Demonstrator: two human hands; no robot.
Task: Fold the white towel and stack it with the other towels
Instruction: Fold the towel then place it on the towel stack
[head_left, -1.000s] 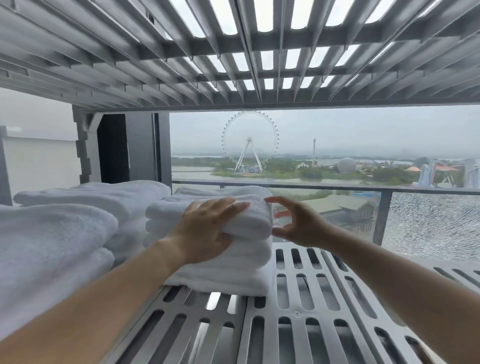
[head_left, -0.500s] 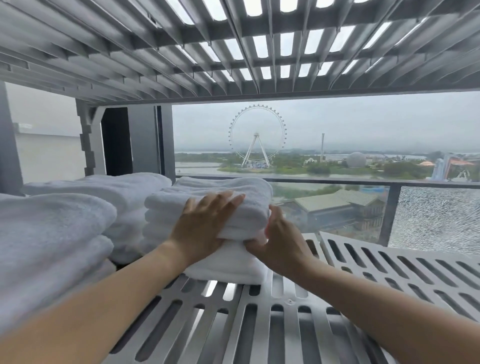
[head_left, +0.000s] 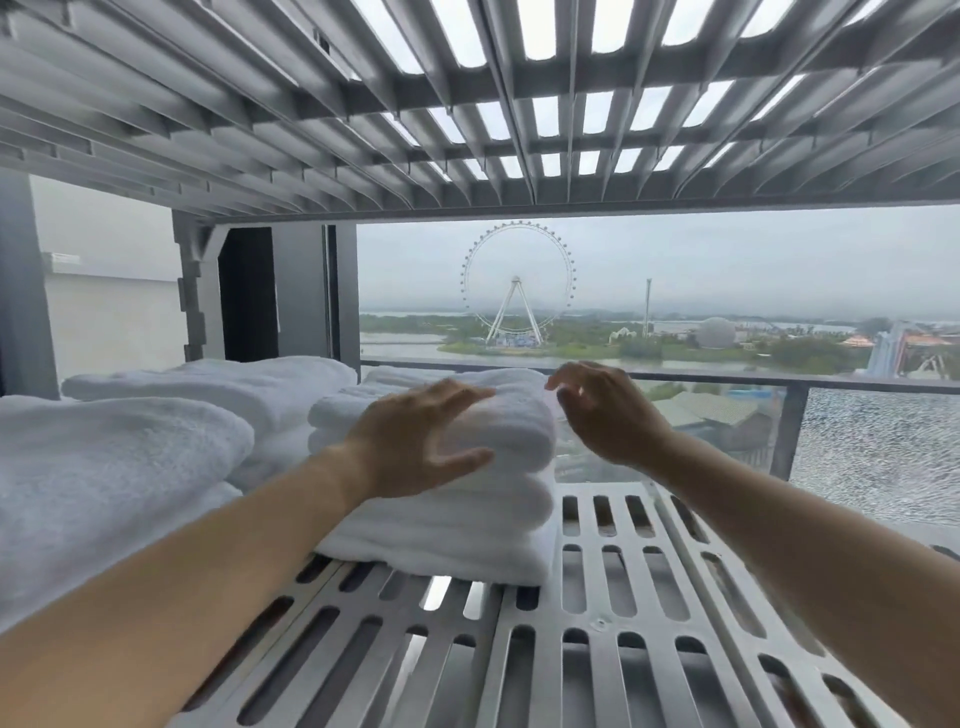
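Note:
A folded white towel (head_left: 511, 415) lies on top of a stack of folded white towels (head_left: 457, 525) on a grey slotted shelf (head_left: 597, 623). My left hand (head_left: 415, 441) rests flat against the front and top of the upper towel, fingers spread. My right hand (head_left: 608, 410) hovers at the stack's right side, fingers apart, holding nothing and just off the towel.
More folded white towels sit to the left: a big pile (head_left: 104, 478) close by and another pile (head_left: 223, 384) behind it. A slotted shelf (head_left: 467, 104) hangs low overhead. Beyond the shelf is a glass railing (head_left: 779, 384) and a window.
My right hand has come off the stack's lower right edge and risen beside the top towel with fingers apart. My left hand stays on the top towel.

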